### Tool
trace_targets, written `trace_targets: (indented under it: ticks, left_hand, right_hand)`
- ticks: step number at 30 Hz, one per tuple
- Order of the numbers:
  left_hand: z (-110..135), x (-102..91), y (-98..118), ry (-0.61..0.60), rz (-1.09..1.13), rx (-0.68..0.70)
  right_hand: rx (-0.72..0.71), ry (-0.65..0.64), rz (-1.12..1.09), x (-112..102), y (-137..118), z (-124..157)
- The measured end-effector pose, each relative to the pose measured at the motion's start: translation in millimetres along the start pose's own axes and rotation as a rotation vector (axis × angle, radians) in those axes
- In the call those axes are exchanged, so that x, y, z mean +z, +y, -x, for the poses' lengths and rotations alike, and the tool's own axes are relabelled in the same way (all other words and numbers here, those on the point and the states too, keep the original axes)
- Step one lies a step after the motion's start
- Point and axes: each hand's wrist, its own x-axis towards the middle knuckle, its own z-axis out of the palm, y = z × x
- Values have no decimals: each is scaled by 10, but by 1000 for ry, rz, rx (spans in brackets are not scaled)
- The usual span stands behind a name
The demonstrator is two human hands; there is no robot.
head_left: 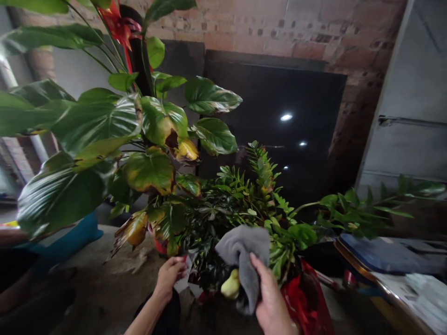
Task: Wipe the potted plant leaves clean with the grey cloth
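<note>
One gray cloth (pixel 244 246) in right hand (pixel 269 295); one yellowish object (pixel 230 285) beside; left hand (pixel 169 276) curled, contents unclear.

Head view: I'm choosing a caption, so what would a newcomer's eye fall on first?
Probably the big plant filling the left, some leaves yellowed and browned, with a red ribbon near the top edge. Then the grey cloth in the right hand, low near the centre, with a pale yellow thing just beside it.

Cannot see fingers of right hand (pixel 269 295), thumb aside, behind gray cloth (pixel 246 244). Lose red bag (pixel 309 300) at bottom edge, big leaves (pixel 21 114) at left. Cannot make out hold of left hand (pixel 171 275), nor blurred white pile (pixel 426 293) at right.
</note>
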Motion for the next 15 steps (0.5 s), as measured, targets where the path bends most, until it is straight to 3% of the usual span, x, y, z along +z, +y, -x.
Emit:
trace_targets:
  ticks: [2, 4, 7, 11, 13, 15]
  left_hand:
    - [-18, -40, 77, 100, 181, -25]
    - [-31, -31, 110, 114, 321, -42]
    - [-69, 7, 96, 40, 412, -56]
    - [-147, 39, 52, -67, 364, -77]
    - [-187, 49, 27, -117, 359, -79]
    - [-224, 63, -4, -146, 378, -73]
  right_hand:
    - [-138, 43, -48, 158, -234, -93]
    - [-144, 60, -68, 315, -294, -191]
    - [41, 52, -28, 361, 3, -190]
    - [261, -75, 91, 135, 473, 72]
    - [232, -81, 106, 106, 439, 158]
    - [81, -25, 44, 209, 248, 133]
